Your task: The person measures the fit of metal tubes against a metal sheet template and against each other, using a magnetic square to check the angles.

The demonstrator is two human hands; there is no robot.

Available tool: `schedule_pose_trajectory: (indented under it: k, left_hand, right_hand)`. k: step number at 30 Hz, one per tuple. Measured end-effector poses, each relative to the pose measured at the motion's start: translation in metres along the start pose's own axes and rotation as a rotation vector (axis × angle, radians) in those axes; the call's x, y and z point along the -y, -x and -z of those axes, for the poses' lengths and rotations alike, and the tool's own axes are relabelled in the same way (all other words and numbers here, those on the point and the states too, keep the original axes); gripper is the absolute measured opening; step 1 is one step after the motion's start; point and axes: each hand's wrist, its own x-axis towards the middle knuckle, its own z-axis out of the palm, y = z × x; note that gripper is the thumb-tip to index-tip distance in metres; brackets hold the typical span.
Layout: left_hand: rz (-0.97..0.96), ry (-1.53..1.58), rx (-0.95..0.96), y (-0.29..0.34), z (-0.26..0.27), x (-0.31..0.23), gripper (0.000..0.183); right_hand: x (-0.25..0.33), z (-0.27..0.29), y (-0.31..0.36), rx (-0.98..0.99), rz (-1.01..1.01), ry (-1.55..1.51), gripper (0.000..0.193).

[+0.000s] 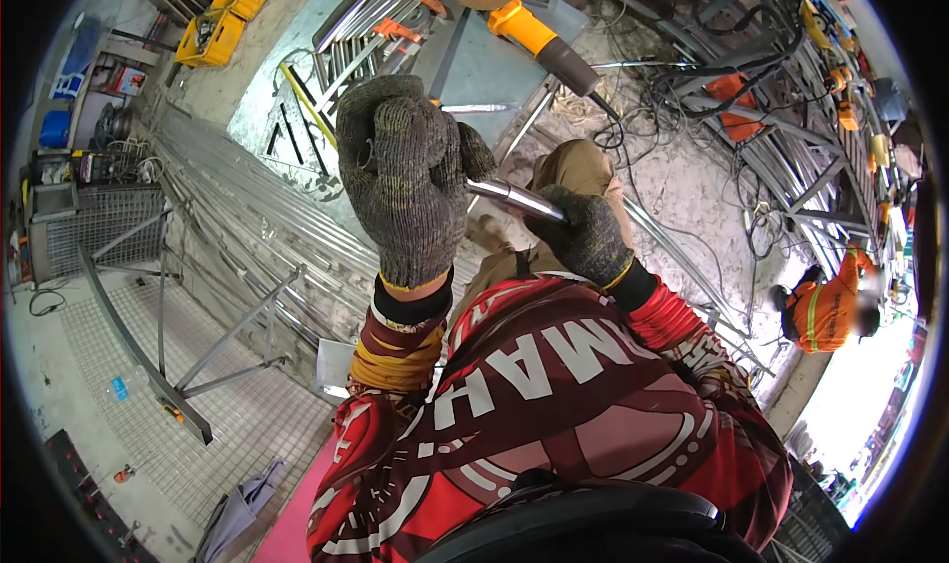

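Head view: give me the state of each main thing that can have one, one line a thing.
Shiny silver metal rod: slanting, held in both hands
Left hand in dark knit glove: closed on the rod
Right hand in dark knit glove: closed on the rod
Yellow-and-black angle grinder: lying down, disc fitted; running or not, cannot tell
Grey cloth: rumpled

Lg white lettering [521,371] on red shirt [593,415], pt. hidden.
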Motion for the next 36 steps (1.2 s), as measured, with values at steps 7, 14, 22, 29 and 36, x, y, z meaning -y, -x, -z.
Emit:
schedule_pose_trajectory:
  k: [7, 14, 22, 29, 36]
  left_hand:
    - [0.245, 0.042, 0.188, -0.005, 0.029, 0.045, 0.023]
    - [0.648, -0.025, 0.2, -0.01, 0.04, 0.122, 0.025]
    - [1.032, -0.596, 0.689, 0.048, 0.067, 0.238, 0.053]
    - [1.385, -0.556, 0.567, 0.073, 0.066, 0.237, 0.023]
    - [0.963, -0.636, 0.615, 0.06, 0.061, 0.246, 0.021]
  right_hand:
    - [0.021, 0.011, -0.002, 0.147, -0.165, 0.005, 0.028]
    - [0.01, 0.042, 0.011, 0.159, -0.312, 0.019, 0.039]
    - [-0.063, 0.047, 0.104, -0.032, -0.579, 0.116, 0.046]
    - [-0.089, 0.045, 0.167, 0.1, -0.416, 0.217, 0.049]
    - [-0.064, 0.054, 0.162, 0.041, -0.683, 0.09, 0.051]
